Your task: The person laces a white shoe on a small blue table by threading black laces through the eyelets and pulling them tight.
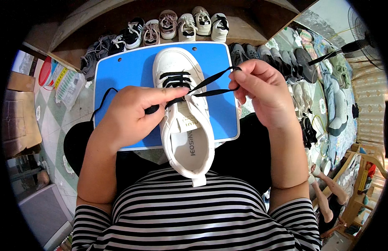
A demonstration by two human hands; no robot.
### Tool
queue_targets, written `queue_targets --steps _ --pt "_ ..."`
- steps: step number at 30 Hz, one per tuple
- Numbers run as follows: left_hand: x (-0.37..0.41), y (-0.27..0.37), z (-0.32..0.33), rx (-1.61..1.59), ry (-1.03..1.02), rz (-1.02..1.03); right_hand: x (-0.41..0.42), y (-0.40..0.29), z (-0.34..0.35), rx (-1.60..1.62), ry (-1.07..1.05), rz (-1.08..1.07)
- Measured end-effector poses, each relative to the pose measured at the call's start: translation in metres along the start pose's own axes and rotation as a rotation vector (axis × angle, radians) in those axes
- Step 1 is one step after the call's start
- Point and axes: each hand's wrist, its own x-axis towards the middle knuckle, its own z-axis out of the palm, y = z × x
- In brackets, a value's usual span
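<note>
A white sneaker (176, 61) with flat black laces (176, 80) lies on a blue board (125, 72) with a white rim, its toe pointing away from me and its heel near my striped shirt. My right hand (256, 83), to the right of the shoe, pinches a black lace (214, 78) between thumb and fingers and draws it out in a loop from the upper eyelets. My left hand (137, 109) lies over the shoe's left side, index finger pressed across the lacing. A black lace end sticks out under its thumb, and another stretch of lace curves out left of the hand.
Several laced sneakers (168, 23) stand along a wooden shelf (236, 34) beyond the board. More shoes (277, 59) line the floor at right, near clothes and a fan (358, 45). At left are a plastic package (67, 83) and cardboard (23, 116). Another person (331, 194) is at lower right.
</note>
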Motion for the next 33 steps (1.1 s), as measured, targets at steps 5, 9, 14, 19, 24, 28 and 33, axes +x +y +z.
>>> queue_targets --steps 5,9,14,19,24,28,33 --pt "-0.001 -0.001 0.001 -0.003 -0.012 -0.023 -0.003 0.011 0.005 -0.546 0.254 -0.226" --pt "-0.002 0.0 -0.001 0.026 -0.026 -0.036 -0.005 0.01 0.01 -0.835 0.327 -0.287" --pt "-0.008 0.014 -0.014 0.086 0.087 -0.081 -0.004 0.014 0.011 -1.01 0.37 -0.381" --pt "-0.019 0.003 -0.025 0.209 0.021 0.02 -0.003 0.014 0.011 -1.009 0.321 -0.347" --pt "-0.02 0.001 -0.028 -0.172 0.077 -0.15 -0.003 0.014 0.009 -0.85 0.262 -0.236" --pt "-0.011 -0.004 -0.015 -0.709 0.201 0.009 -0.005 0.012 0.013 -0.807 0.158 -0.062" --pt "-0.012 -0.015 -0.011 -1.018 0.203 -0.121 -0.004 0.022 0.017 -0.736 0.055 -0.019"
